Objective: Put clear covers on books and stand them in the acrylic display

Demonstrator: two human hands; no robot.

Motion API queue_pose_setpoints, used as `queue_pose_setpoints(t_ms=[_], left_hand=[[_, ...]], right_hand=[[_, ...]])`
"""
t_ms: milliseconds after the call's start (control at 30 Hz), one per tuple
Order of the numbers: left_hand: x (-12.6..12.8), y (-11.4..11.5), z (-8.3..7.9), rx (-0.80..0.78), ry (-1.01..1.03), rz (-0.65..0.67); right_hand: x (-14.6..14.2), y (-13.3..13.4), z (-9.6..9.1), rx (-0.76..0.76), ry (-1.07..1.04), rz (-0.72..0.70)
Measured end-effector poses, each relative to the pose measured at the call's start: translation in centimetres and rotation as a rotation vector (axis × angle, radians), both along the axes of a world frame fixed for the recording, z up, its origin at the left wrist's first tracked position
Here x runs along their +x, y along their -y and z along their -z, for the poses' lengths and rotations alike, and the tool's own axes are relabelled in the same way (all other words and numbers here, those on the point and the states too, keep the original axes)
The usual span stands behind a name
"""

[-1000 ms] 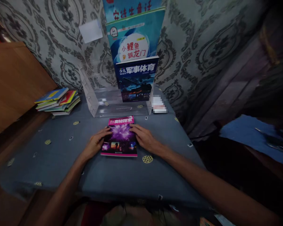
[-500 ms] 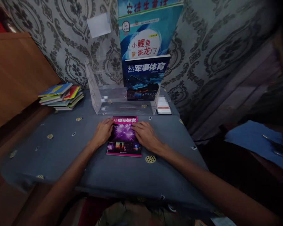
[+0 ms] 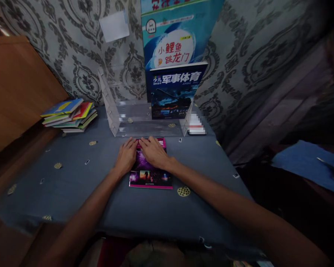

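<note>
A small book with a black, purple and pink cover lies face up on the cloth-covered table. My left hand rests on its upper left edge, fingers stretched toward the far side. Laid flat across the upper part of the cover is my right hand, its fingertips close to those of the left. Both hands hide much of the title. Just beyond the book stands a clear plastic book rack. On its right half lean a dark blue book and, behind it, a teal book.
A stack of several thin books sits at the back left. Right of the rack is a blurred-out white item. A wooden panel rises at left. Blue cloth lies off to the right, beyond the table edge.
My right hand has slid left over the cover, from the book's right edge to beside my left hand. The view has shifted slightly. The book stays flat on the table.
</note>
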State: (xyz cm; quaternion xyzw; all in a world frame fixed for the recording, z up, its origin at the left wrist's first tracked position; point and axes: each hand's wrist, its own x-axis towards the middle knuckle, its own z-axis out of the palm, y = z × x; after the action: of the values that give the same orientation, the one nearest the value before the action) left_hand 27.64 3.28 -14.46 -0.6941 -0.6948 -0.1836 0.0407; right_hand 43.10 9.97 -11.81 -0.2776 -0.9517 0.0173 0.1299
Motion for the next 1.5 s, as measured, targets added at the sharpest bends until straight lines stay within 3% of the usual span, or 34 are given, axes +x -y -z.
queue_pose_setpoints(t_ms=[133,300,900,1333,1500], left_hand=[[-0.3,-0.1,0.8,0.036,0.026,0.026],[-0.4,-0.2,0.6,0.022,0.021,0.033],[1.3,-0.8,-3.2,-0.14,-0.243,0.007],[1.6,-0.5,-2.8,-0.128,-0.228,-0.023],[1.7,-0.5,-2.9,-0.104,-0.25,0.033]], right_hand=[[0.0,-0.3,0.6,0.014,-0.011,-0.02],[0.2,-0.4,1.0,0.012,-0.044,-0.023],[0.3,-0.7,0.5,-0.04,-0.025,-0.027],[2.4,-1.1,0.6,-0.05,-0.058,0.05],[2.7,-1.3,0.8,-0.081,-0.09,0.055]])
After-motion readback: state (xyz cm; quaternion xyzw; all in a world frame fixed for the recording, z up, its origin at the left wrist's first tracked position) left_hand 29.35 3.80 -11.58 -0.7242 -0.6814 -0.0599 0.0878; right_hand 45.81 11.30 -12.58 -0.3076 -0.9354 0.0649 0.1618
